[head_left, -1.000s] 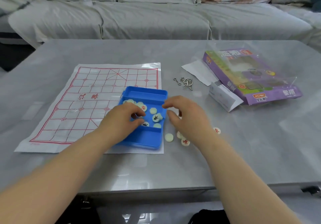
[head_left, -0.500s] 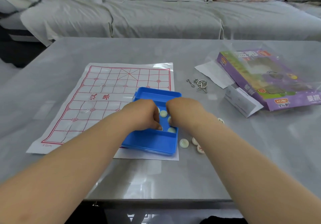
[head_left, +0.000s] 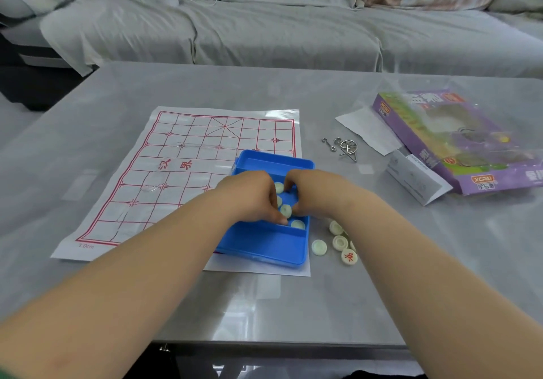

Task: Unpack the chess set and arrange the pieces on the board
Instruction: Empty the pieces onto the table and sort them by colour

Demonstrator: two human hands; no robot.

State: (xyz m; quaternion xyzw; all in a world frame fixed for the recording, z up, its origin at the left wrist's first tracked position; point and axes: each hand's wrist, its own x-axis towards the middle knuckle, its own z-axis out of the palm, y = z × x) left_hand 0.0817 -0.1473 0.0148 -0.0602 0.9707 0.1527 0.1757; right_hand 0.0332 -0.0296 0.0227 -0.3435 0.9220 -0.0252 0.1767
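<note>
An open blue plastic box [head_left: 264, 245] lies on the near right corner of the red-lined paper chess board [head_left: 188, 155]. Several round cream chess pieces [head_left: 298, 224] sit in its upper compartment. My left hand [head_left: 249, 193] and my right hand [head_left: 314, 190] are both inside that compartment, side by side. Their fingers are curled down around pieces, with one tilted piece [head_left: 285, 210] between them. The fingertips are mostly hidden. Several more pieces [head_left: 340, 242] lie on the table just right of the box, one showing a red character [head_left: 349, 256].
A purple toy package [head_left: 458, 143] with a white leaflet [head_left: 367, 128] lies at the right. Small metal ring puzzles [head_left: 343, 147] sit between the package and the board. A grey sofa [head_left: 264, 25] and a small fan stand behind the grey table [head_left: 88, 131].
My right hand moved from above the loose pieces on the table into the blue box, next to my left hand. Both hands have closed in over the pieces. The camera has tipped nearer.
</note>
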